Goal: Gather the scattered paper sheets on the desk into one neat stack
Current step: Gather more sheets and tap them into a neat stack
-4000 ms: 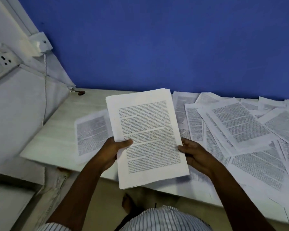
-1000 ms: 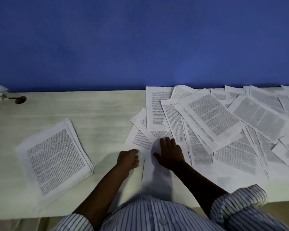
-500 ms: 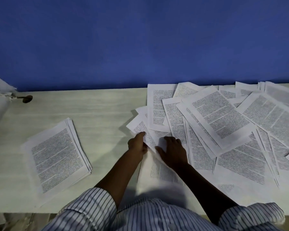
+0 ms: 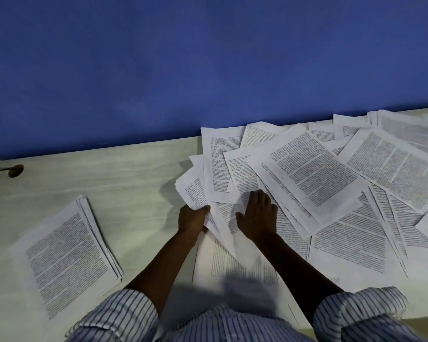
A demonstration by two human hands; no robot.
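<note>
On pale desk (image 4: 109,188), left hand (image 4: 192,218) pinches perhaps several text-printed sheets (image 4: 193,191); right hand (image 4: 258,218) lies flat, spread.

Office — desk (image 4: 109,183) strewn with printed sheets (image 4: 307,178).

Deep blue wall (image 4: 158,70) behind, pale wood-grain desk (image 4: 97,183) against it, small brown knob (image 4: 15,170) at far left, dim light

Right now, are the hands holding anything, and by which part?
Left hand pinches a loose sheet by its near edge; right hand presses flat on scattered sheets, holding nothing.
</note>
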